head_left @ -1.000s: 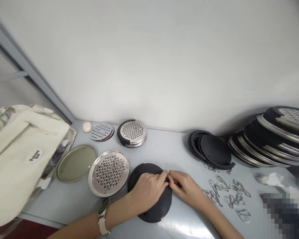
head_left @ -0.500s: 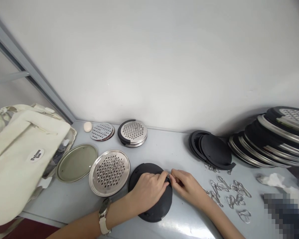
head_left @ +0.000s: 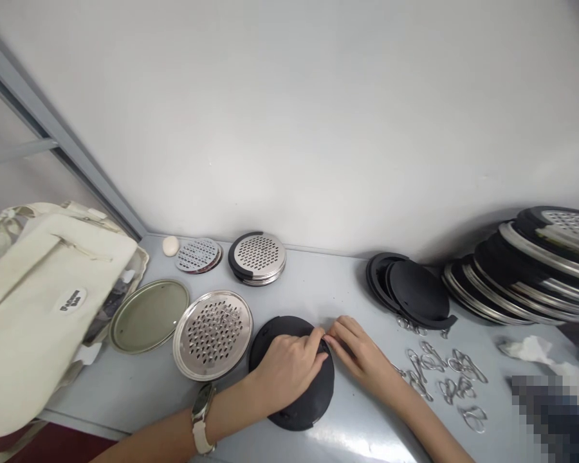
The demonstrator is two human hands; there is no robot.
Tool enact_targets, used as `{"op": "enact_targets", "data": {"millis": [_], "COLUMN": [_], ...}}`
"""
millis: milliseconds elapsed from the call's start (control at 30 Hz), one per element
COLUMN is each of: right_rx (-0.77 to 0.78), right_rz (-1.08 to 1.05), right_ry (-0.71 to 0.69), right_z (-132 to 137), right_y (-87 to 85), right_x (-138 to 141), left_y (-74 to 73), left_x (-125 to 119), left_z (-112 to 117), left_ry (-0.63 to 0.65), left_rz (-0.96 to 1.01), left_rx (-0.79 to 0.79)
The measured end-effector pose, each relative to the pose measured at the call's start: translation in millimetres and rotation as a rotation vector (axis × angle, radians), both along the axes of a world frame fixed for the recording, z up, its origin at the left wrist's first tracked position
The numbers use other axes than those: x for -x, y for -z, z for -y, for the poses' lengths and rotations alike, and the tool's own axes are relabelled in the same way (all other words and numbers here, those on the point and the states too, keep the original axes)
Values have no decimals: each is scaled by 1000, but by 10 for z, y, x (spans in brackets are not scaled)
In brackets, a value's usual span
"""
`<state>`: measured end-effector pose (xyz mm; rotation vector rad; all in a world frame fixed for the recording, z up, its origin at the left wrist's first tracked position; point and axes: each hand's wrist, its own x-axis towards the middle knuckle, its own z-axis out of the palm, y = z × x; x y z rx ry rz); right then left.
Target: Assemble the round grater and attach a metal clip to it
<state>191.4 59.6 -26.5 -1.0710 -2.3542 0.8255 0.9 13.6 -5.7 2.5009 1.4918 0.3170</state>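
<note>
A round black plastic disc lies flat on the grey table in front of me. My left hand rests on top of it, fingers curled, fingertips at the disc's far right rim. My right hand meets it there from the right, fingers pinched at the same spot on the rim. Whatever small piece sits between the fingertips is hidden. A watch is on my left wrist. Just left of the disc lies a perforated steel grater plate.
A plain metal lid, a cream bag, small grater discs, a grater stack and a pale ball sit left and behind. Black discs, a leaning stack of plates, several wire clips and crumpled paper lie right.
Both hands stay at the disc's far right rim. The right hand's fingers have shifted slightly up and left against the left fingertips. Nothing else has moved.
</note>
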Motion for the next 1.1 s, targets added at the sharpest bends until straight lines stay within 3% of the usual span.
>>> {"op": "enact_targets", "data": {"millis": [267, 700, 1100], "right_rx": [-68, 143, 20], "right_rz": [9, -55, -86], "right_ry": [-28, 20, 8], "right_z": [-31, 26, -17], "right_y": [30, -28, -48], "right_x": [-9, 3, 11], "left_y": [-8, 1, -9], "left_x": [-3, -6, -7], "left_z": [5, 5, 0], "left_ry": [-5, -7, -9], "left_rz": [9, 6, 8], "left_rx": [12, 22, 15]}}
